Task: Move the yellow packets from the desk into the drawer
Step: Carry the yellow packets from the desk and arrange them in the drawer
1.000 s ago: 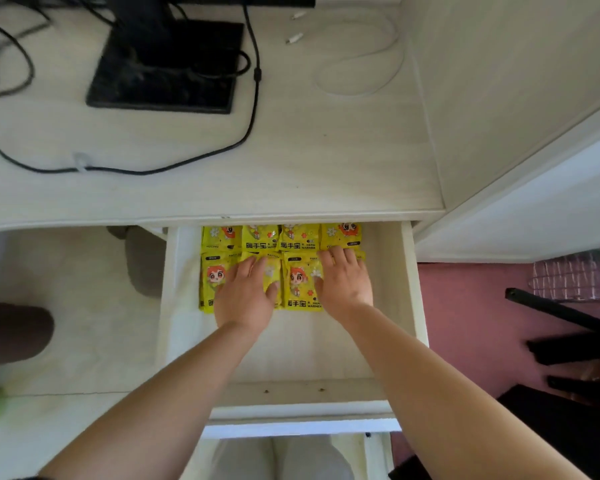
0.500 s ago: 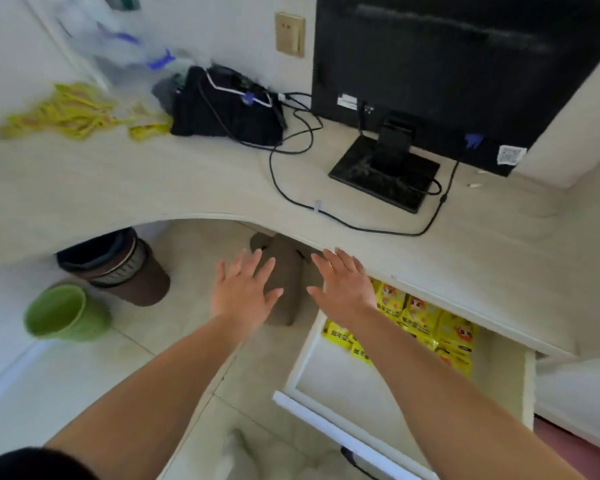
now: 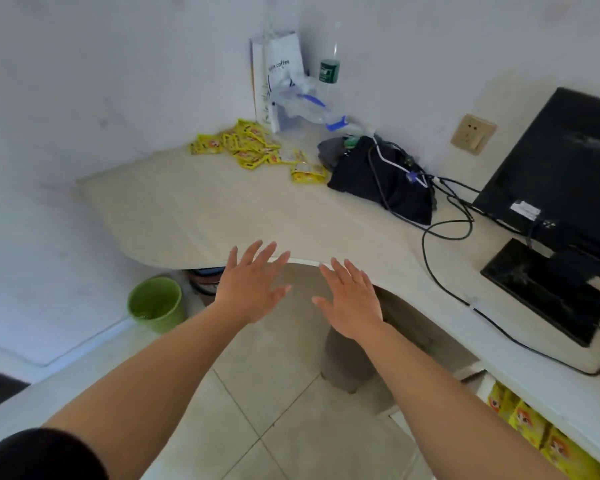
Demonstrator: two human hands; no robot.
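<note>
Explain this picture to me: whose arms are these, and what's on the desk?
No machine: a camera worn on a person's head looks down, so the bare arms are the wearer's own. The left hand and right hand hover open by the edge of the pale wood-grain desk, with no grip on anything. A pile of small yellow packets lies in the far corner, next to a black fabric bag; a black monitor stands at right. More yellow packets show under the desk edge, lower right.

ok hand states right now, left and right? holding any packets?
Left hand: open, fingers spread, holding nothing, at the desk edge.
Right hand: open, fingers straight, holding nothing.
</note>
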